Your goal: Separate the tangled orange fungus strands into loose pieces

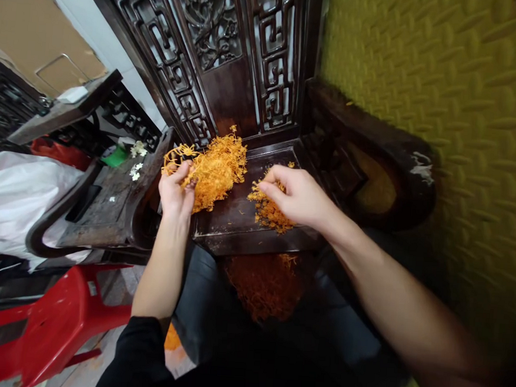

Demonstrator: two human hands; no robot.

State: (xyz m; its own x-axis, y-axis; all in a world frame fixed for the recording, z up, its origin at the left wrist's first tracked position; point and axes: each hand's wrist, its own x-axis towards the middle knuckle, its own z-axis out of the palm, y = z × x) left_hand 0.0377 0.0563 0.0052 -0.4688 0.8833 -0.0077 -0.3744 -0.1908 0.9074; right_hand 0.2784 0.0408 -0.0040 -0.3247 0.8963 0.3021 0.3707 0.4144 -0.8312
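Note:
My left hand [177, 189] is closed on a thin, branching orange sprig [179, 155] with looped ends, at the left edge of the seat. Just beside it rises a big tangled heap of orange sprigs [219, 170] on the dark wooden chair seat [238, 217]. My right hand [294, 195] is closed in a pinch over a smaller pile of tiny orange pieces [274, 215] on the right of the seat. Whatever is between those fingertips is too small or hidden to make out.
A carved chair back [224, 38] stands behind the heap, with a curved armrest [375, 154] at right by a yellow textured wall [452, 65]. More orange strands [263, 285] lie below the seat front. Left are white flower-shaped pieces [136, 170] and a red plastic chair [54, 326].

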